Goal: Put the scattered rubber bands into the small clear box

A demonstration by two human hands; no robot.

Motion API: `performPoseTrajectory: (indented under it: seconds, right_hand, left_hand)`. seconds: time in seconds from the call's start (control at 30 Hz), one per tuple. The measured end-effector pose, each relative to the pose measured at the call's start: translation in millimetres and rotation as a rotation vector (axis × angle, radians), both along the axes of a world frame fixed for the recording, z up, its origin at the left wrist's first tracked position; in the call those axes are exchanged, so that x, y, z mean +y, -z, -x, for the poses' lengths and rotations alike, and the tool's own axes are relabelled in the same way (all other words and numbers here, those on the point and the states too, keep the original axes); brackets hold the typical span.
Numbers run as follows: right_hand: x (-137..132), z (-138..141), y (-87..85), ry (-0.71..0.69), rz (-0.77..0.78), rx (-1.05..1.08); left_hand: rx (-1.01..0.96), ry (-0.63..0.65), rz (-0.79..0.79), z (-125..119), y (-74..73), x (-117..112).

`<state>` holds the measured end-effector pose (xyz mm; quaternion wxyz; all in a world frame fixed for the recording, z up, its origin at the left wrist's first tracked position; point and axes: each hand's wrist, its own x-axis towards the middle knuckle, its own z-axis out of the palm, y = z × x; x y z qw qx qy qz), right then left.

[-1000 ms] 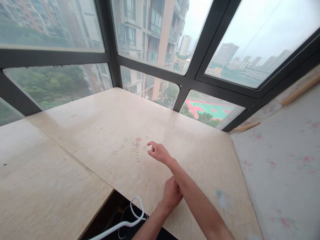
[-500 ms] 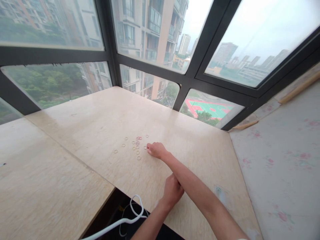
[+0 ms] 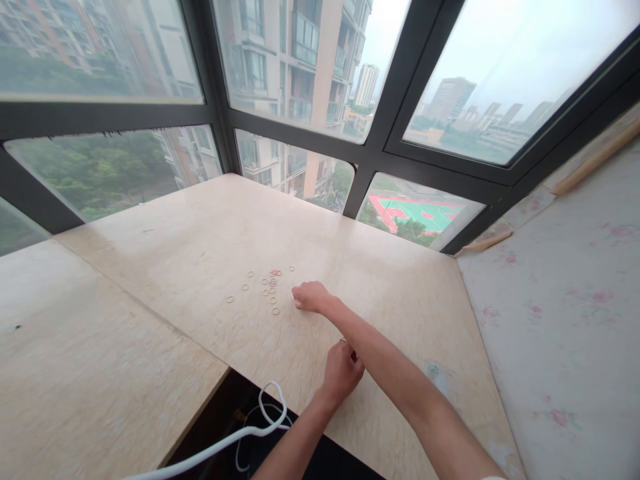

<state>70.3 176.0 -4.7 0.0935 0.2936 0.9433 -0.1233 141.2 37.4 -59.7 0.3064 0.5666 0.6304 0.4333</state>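
Several small thin rubber bands (image 3: pixel 273 291), some pinkish red and others pale yellowish, lie loosely scattered on the stone-topped sill. Just to their right, my right hand (image 3: pixel 310 297) rests low over the surface, fingers pinched together; the band in its fingertips is hidden by them. My left hand (image 3: pixel 344 373) is closed below my right forearm, nearer to me. A bit of a band shows at its top, and something dark red peeks out by the fingers.
A small clear plastic bag (image 3: pixel 437 377) with something greenish lies right of my right forearm. A white cable (image 3: pixel 225 440) loops over the dark gap at the front edge. Dark window frames (image 3: pixel 370 160) border the back, and a flowered wall (image 3: pixel 540 320) the right.
The band beside my right fingertips no longer shows on the surface. My left hand has turned a little, showing a bit of band and dark red. The view has shifted slightly.
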Motion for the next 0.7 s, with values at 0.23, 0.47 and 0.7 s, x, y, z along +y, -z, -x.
performPoseTrajectory:
  seconds: [0.23,0.47,0.7]
  right_hand:
    - [-15.8,-47.4,-7.4,0.087,0.283,0.277]
    - [-50.3,-139.3,-12.0,0.366,0.377,0.677]
    - [-101.2,-264.9,-8.0,0.836,0.31,1.061]
  left_hand:
    - [-0.008,0.028,-0.091,1.3,-5.8,-0.7]
    - [-0.059,0.113,-0.117,5.8,-4.3,-7.5]
    - [-0.007,0.184,-0.136,9.1,-3.2,-6.7]
